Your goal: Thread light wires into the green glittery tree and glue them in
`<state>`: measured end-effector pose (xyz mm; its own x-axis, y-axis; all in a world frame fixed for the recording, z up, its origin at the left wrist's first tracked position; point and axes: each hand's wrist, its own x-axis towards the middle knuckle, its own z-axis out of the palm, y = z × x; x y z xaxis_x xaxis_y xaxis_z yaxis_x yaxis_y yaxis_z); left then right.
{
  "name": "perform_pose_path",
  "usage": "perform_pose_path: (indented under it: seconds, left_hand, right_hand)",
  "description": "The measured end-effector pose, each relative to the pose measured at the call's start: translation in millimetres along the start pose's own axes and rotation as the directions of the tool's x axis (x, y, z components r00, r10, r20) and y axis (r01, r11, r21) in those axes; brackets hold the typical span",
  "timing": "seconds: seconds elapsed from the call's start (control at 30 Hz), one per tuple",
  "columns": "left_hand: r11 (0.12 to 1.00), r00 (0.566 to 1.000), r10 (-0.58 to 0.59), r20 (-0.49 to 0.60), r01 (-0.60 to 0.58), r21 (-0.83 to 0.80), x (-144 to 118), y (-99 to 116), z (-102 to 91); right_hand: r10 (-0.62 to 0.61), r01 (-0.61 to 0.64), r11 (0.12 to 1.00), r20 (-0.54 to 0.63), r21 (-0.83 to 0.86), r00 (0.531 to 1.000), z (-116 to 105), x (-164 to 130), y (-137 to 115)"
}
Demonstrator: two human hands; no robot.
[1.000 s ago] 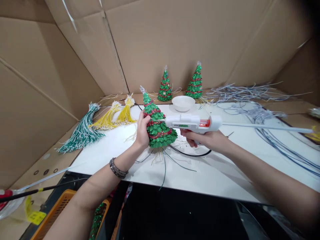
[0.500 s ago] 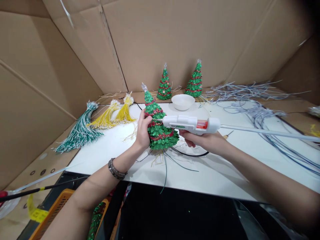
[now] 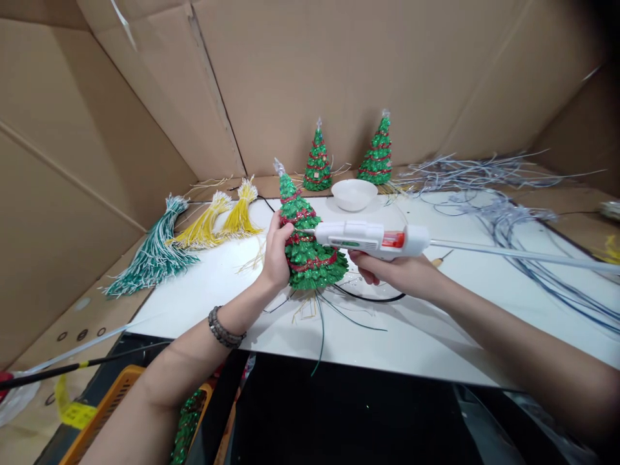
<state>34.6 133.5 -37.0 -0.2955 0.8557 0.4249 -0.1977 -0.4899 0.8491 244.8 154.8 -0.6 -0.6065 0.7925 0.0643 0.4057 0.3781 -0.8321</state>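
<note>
The right hand (image 3: 387, 266) is wrapped around a white glue gun (image 3: 351, 236), whose nozzle (image 3: 306, 231) crosses in front of a green tree (image 3: 312, 274); the left hand (image 3: 278, 256) clasps that tree's left side, so it sits between the hands. Beyond it, a white bowl (image 3: 354, 196) rests on the bench (image 3: 411, 349), and farther back stand two more trees (image 3: 378, 158).

Bowl (image 3: 354, 197) — behind glue gun (image 3: 356, 238)

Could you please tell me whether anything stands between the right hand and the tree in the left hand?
Only the white glue gun, held in the right hand: its nozzle reaches across the front of the tree, ending close to the left hand. Nothing else visible blocks the way.
</note>
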Motion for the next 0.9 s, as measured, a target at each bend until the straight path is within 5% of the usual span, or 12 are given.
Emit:
perform_pose_path:
  seconds: [0.9]
  left_hand:
    - [1.000,1.000,-0.022,-0.011,0.022,0.011,-0.3,0.3,2.3]
  right_hand:
    - [0.087,-0.087,0.996,-0.001,-0.020,0.996,0.2,-0.7,-2.8]
